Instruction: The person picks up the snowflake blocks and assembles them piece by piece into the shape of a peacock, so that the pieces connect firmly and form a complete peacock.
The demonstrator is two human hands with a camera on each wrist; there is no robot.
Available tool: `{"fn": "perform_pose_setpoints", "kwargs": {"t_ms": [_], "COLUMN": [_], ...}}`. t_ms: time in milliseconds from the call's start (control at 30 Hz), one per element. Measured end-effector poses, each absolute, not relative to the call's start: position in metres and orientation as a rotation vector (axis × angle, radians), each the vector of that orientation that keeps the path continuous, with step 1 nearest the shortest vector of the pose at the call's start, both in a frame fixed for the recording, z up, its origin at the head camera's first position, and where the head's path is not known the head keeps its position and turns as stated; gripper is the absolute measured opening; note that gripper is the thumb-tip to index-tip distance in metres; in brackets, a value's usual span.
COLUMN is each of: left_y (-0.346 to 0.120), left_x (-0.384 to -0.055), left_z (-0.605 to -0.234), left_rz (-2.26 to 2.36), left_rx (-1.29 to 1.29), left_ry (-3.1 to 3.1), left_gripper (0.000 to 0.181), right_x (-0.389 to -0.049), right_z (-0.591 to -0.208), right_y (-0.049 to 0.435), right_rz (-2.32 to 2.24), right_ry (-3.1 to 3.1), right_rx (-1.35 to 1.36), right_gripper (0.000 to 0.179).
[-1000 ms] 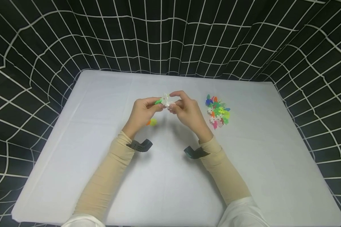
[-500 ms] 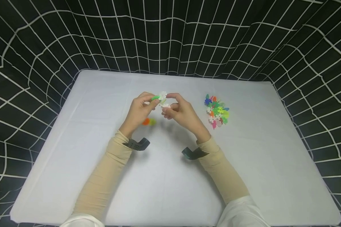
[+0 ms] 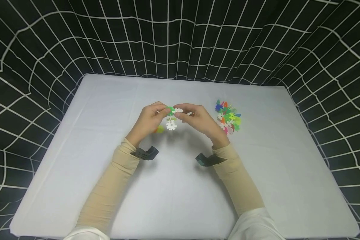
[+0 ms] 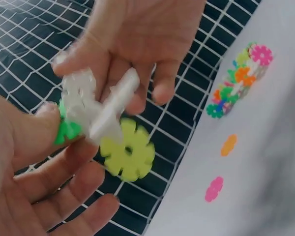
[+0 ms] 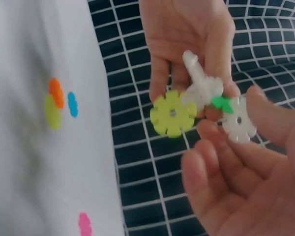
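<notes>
In the head view, my left hand [image 3: 150,118] pinches a green notched snowflake disc [image 3: 170,111] in a small joined cluster over the table. My right hand [image 3: 198,118] pinches a white snowflake disc [image 3: 178,110] that meets the green one. Another white disc [image 3: 171,125] hangs below them. A yellow disc [image 5: 173,113], seen in the right wrist view, belongs to the cluster too. Of the green disc [image 4: 68,131], only part shows in the left wrist view, behind the left thumb. Whether the right hand's white disc [image 5: 239,119] is slotted into the green one, I cannot tell.
A heap of mixed coloured snowflake discs [image 3: 229,118] lies on the white table [image 3: 282,160], right of the hands. A yellow disc [image 3: 160,129] and part of an orange one lie under the left hand. Dark grid-patterned cloth [image 3: 180,40] surrounds the table.
The cluster has turned over: the white disc that pointed up now hangs below. The right hand has moved from the lower white disc to a white disc against the green one.
</notes>
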State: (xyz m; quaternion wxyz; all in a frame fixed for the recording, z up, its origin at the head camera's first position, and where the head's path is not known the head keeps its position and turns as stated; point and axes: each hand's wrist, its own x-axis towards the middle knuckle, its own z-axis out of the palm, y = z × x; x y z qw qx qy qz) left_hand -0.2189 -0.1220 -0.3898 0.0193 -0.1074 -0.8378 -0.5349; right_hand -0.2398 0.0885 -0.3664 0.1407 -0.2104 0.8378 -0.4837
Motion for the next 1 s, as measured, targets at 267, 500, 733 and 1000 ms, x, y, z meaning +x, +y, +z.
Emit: {"fn": "perform_pose_setpoints", "kwargs": {"t_ms": [267, 500, 733, 1000], "left_y": [-0.123, -0.126, -0.131, -0.132], "left_x": [-0.215, -0.214, -0.214, -0.213], "left_z": [-0.386, -0.380, -0.374, -0.374], "left_rz": [-1.615, -1.660, -1.667, -1.689], "left_rx": [-0.302, -0.270, -0.246, -0.229], "left_ry": [-2.591, -2.545, -2.500, -2.511], "left_gripper": [0.025, 0.023, 0.023, 0.026], "right_x": [-0.239, -0.252, -0.279, -0.295], "right_z": [-0.370, -0.365, -0.361, -0.390], "right_y": [0.081, 0.109, 0.179, 0.194], "right_rz": [-1.469, -1.409, -0.518, -0.066], "right_ry": [2.334, 2.422, 2.837, 2.822], "right_rx": [-0.590, -0.473, -0.013, 0.078], "right_gripper": [0.039, 0.042, 0.062, 0.084]}}
